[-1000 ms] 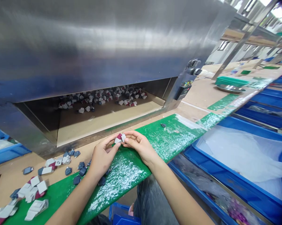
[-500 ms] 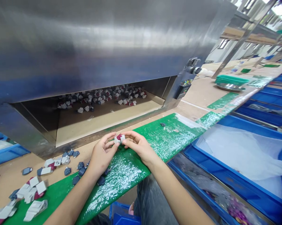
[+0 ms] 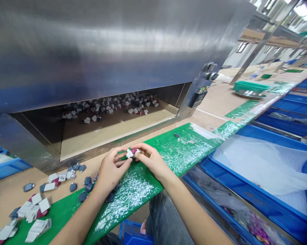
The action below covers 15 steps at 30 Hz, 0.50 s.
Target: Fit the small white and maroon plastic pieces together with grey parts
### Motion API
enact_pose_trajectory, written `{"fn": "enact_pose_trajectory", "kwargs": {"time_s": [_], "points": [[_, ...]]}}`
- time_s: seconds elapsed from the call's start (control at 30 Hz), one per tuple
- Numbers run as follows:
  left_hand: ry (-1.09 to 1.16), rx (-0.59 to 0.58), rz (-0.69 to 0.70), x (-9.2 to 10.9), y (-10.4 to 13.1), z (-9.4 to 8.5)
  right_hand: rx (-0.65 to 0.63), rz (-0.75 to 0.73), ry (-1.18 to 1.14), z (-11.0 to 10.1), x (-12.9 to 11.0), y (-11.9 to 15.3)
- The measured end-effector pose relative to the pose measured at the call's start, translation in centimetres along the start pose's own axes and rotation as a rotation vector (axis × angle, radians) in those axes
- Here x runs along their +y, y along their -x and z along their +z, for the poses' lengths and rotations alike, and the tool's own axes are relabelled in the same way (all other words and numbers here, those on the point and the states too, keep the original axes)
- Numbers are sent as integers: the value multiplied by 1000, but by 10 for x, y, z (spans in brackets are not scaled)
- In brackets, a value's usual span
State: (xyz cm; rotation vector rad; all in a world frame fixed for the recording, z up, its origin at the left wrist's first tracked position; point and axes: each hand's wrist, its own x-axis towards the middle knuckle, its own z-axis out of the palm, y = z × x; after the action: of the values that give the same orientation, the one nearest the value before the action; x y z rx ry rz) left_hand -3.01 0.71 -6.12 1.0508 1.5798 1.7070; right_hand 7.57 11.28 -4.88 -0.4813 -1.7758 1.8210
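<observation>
1. Small white-and-maroon moulded plastic piece (image 3: 132, 152): held between both hands just above the green plastic-wrapped mat (image 3: 179, 149) at the near edge of the tan worktop (image 3: 219, 102). It appears light, rigid and smooth-faced, so likely to slip under a loose pinch. Judged best taken at the flat white faces, with the maroon centre left free.
2. Left hand (image 3: 111, 169): palm turned inward, wrist low over the mat, forearm entering from the lower left. Its fingers (image 3: 123, 164) are narrowed onto the left end of the piece, thumb and forefinger pinching.
3. Right hand (image 3: 151, 160): mirrors the left, forearm entering from the lower right. Its fingers (image 3: 141, 156) close on the right end of the same piece; whether the piece is one part or two being mated cannot be told.
4. Loose grey-blue and white plastic parts (image 3: 41, 204): scattered on the worktop left of the left hand, apart from it.
5. Brushed-steel machine hood (image 3: 104, 44): overhangs a belt bearing a further heap of white and maroon parts (image 3: 109, 107), well beyond the hands.
6. Blue plastic bins (image 3: 276, 170): ranged along the right, one lined with clear film.
</observation>
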Motion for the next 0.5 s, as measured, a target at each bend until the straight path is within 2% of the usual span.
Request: {"fn": "enact_pose_trajectory", "kwargs": {"time_s": [0.17,0.33,0.5], "points": [[-95,22,112,2,0,2,-48,-58,83,1,1,2],[-139,38,184,2,2,2,-65,-144,67,0,4,1],[-70,38,145,2,2,2,-56,-202,117,-1,7,0]]}}
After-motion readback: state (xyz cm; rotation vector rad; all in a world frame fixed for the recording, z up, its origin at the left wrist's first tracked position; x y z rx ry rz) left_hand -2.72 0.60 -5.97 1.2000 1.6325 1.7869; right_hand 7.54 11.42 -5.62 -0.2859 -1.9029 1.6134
